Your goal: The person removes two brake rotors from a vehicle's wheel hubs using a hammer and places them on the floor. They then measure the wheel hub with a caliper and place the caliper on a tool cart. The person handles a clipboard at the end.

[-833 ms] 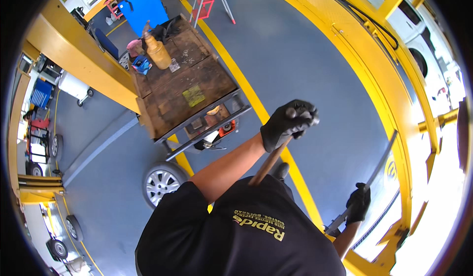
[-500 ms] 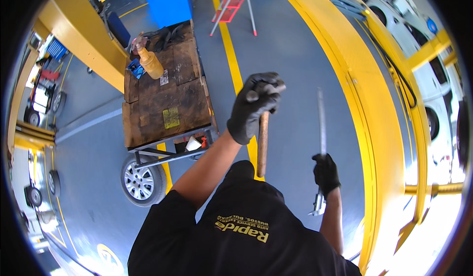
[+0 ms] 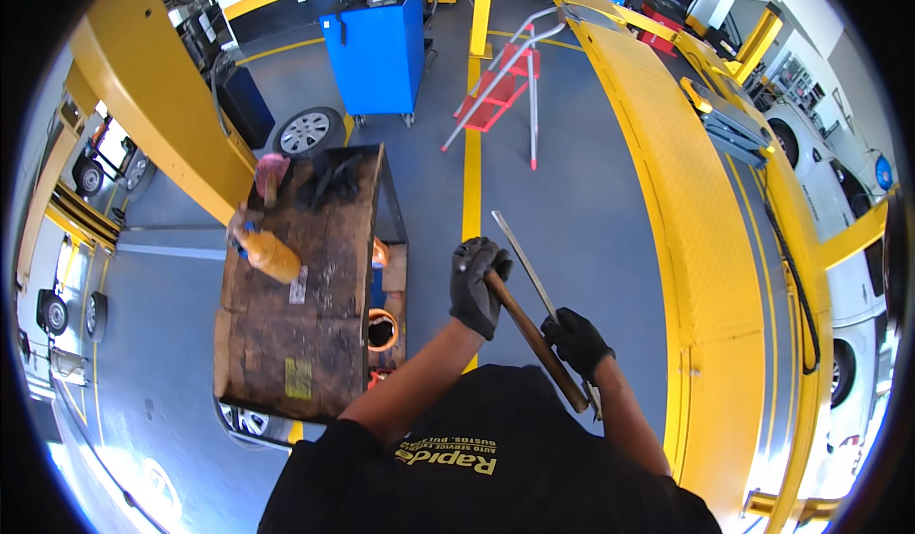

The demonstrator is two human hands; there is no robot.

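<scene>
In front of my chest, my left hand [image 3: 478, 284], in a black glove, is closed around the head end of a hammer. The hammer's wooden handle [image 3: 534, 334] slants down to the right, its free end near my right wrist. My right hand [image 3: 578, 341], also gloved in black, grips a long silver caliper [image 3: 520, 251] around its middle. The caliper's thin bar points up and to the left, passing close beside the hammer; its lower end is partly hidden behind the handle and my wrist. Most of the hammer head is covered by my left fingers.
A wooden-topped cart [image 3: 324, 315] stands at my left, bearing an orange spray bottle [image 3: 272, 256] and dark gloves [image 3: 329, 179]. Ahead are a blue tool cabinet [image 3: 376, 52] and a red step ladder [image 3: 500, 86]. A yellow lift runway [image 3: 658, 181] runs along the right.
My hands have come close together, the left lower and the right leftward. The hammer handle and caliper now tilt toward upper left. The view has shifted, showing more of the area ahead.
</scene>
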